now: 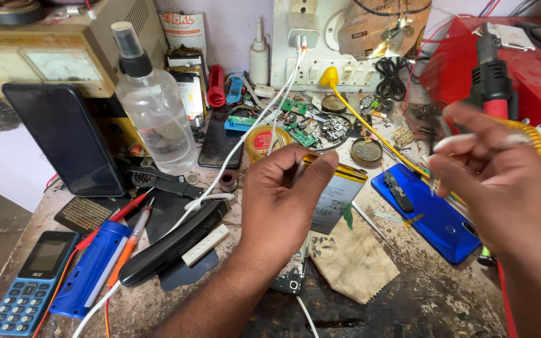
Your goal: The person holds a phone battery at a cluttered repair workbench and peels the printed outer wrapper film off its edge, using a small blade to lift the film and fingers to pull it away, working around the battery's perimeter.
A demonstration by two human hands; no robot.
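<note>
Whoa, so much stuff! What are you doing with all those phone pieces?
A person sits at a messy repair bench. The left hand holds a flat phone battery up over an opened phone. The right hand pinches a thin, blurred tool, maybe tweezers. A blue phone back lies under that hand, a clear spray bottle stands behind, and a small keypad phone rests at the left edge.

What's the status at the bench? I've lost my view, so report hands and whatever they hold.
Left hand pinching a flat phone battery, raised over the bench. Right hand gripping thin tweezers, blurred. Blue phone back lies between them.
</note>
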